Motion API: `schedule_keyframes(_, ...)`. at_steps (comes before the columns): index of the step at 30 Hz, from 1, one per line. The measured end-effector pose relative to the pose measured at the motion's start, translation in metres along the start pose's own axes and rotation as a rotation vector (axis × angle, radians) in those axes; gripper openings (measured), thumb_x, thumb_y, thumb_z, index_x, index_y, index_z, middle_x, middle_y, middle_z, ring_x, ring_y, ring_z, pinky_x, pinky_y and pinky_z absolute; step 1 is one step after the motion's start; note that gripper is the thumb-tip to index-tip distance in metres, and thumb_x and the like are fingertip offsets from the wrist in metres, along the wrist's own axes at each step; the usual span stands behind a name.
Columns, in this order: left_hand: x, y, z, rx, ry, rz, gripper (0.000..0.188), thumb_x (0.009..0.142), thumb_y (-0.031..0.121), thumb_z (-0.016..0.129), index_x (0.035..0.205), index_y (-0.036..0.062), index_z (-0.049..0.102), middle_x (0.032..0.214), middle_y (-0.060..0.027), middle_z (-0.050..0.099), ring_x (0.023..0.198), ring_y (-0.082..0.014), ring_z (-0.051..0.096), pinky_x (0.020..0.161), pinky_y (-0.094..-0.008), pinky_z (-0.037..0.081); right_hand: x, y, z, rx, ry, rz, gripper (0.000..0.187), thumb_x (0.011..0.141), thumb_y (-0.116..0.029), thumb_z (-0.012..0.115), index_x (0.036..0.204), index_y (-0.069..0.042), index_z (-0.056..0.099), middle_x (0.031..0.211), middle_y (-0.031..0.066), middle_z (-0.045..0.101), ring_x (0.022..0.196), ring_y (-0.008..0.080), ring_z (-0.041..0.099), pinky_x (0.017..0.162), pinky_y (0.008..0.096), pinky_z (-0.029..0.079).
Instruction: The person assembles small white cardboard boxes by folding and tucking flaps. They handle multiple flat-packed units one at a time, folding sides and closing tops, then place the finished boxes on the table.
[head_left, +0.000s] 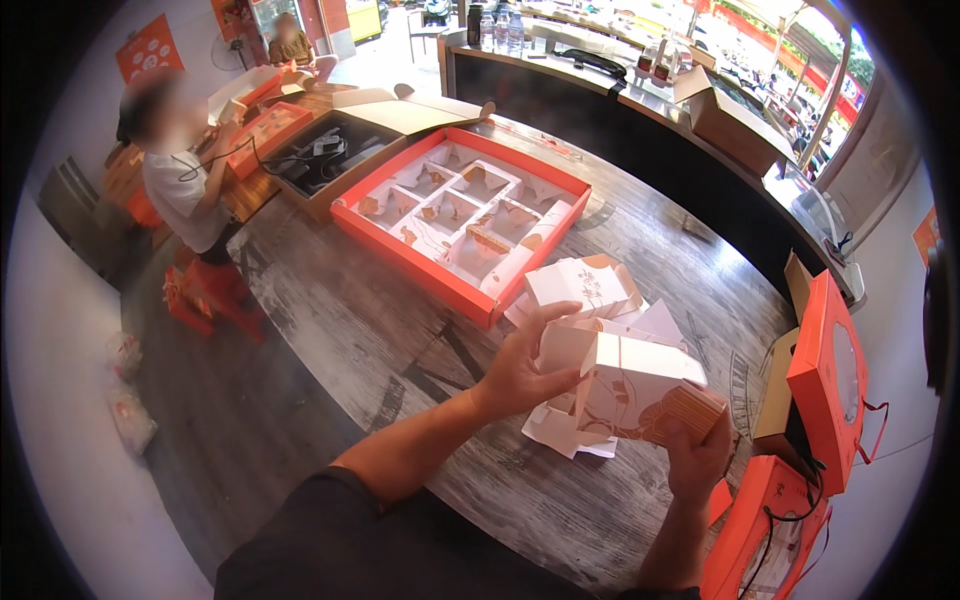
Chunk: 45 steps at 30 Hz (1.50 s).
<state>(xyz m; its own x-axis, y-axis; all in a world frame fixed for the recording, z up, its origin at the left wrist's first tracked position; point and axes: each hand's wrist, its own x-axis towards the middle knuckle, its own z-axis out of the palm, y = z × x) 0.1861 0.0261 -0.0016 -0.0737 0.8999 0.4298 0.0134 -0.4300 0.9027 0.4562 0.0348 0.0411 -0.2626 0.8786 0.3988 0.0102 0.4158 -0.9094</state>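
A small white-and-tan printed carton [635, 375] is held up between my two hands over the table. My left hand [525, 365] grips its left end, thumb on the near side and fingers behind. At its right end, my right hand [698, 450] pinches the brown patterned part, and some of its fingers are hidden. Just beyond lies another white carton [585, 285] on loose flat carton pieces [655, 325]; more pieces [562, 435] show below the held one. Farther left sits a large red box tray [425, 275] with white dividers forming several compartments.
An open cardboard box [315, 205] with dark contents and cables stands behind the tray. Two red boxes with clear windows, one upper [815, 370] and one lower [745, 540], line the right edge. A person in white [185, 190] works at the far left. A long counter [640, 120] runs behind.
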Motion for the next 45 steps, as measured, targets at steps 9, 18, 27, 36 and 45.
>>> schedule_keyframes(9,-0.003,-0.005,-0.009,0.075,-0.039,0.023,0.093,0.076,0.027,0.093,0.151,0.0044,0.042,0.141,-0.0138,0.055,0.128,-0.0212,0.053,0.108,-0.0361,0.044,-0.001,0.000,-0.005,-0.072,-0.097,-0.086,0.030,0.089,0.000,0.069,0.116,0.001,0.058,0.119,0.0127,0.063,0.107,0.0168,0.060,0.094,0.0337,0.049)
schedule_keyframes(18,-0.002,0.000,-0.011,0.090,-0.241,0.103,0.096,0.071,0.031,0.096,0.149,0.0071,0.047,0.136,-0.0135,0.062,0.121,-0.0209,0.061,0.101,-0.0351,0.049,0.002,0.003,-0.004,-0.105,0.207,0.035,0.038,0.087,0.004,0.069,0.123,0.004,0.059,0.121,0.0125,0.066,0.112,0.0195,0.062,0.094,0.0338,0.053)
schedule_keyframes(27,-0.009,0.002,-0.001,0.063,-0.258,0.207,0.036,0.091,0.022,0.080,0.121,0.0059,0.069,0.107,-0.0139,0.074,0.098,-0.0249,0.072,0.086,-0.0340,0.055,0.001,0.024,-0.003,-0.309,0.141,-0.148,0.051,0.087,0.005,0.071,0.133,0.000,0.050,0.123,0.0107,0.061,0.109,0.0173,0.061,0.092,0.0313,0.053)
schedule_keyframes(36,-0.012,-0.004,-0.001,-0.198,-0.383,0.198,0.032,0.100,0.026,0.069,0.123,0.0035,0.070,0.103,-0.0133,0.075,0.097,-0.0210,0.072,0.087,-0.0328,0.054,0.004,0.013,0.011,-0.111,0.065,-0.026,0.085,0.076,0.006,0.079,0.149,-0.001,0.037,0.143,0.0173,0.052,0.127,0.0259,0.056,0.104,0.0369,0.050)
schedule_keyframes(45,-0.001,-0.006,-0.011,-0.575,-0.465,-0.042,0.075,0.086,0.051,0.079,0.134,-0.0030,0.062,0.121,-0.0168,0.070,0.108,-0.0202,0.066,0.093,-0.0350,0.052,0.007,0.005,0.002,-0.383,-0.019,-0.020,0.075,0.077,-0.004,0.084,0.144,-0.002,0.050,0.119,0.0181,0.070,0.102,0.0255,0.072,0.086,0.0365,0.059)
